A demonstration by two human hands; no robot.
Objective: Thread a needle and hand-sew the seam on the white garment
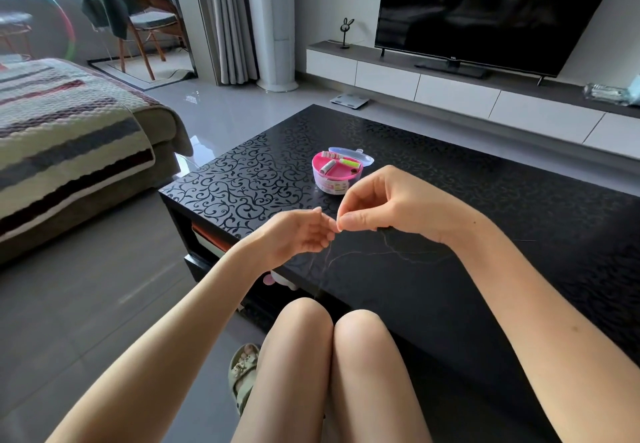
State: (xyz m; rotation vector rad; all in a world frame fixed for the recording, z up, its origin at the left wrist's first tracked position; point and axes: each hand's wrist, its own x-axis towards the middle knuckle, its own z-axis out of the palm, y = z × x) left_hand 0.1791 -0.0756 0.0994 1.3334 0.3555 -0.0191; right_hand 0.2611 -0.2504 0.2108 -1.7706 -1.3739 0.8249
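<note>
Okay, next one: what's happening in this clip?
A seated person is working at threading: left hand and right hand meet fingertip to fingertip above the table, both pinching a thin pale thread that trails down from them. The needle is too small to make out. A pink sewing kit sits open behind the hands. No white garment is in view.

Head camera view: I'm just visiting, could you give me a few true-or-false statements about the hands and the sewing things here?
1. The pink sewing box stands open on the black table. True.
2. The left hand lies flat on the table. False: it is raised, its fingertips meeting those of the right hand, both pinching the thread.
3. A thin thread trails down from the fingertips. True.
4. A white garment lies on the table. False: none is in view.
</note>
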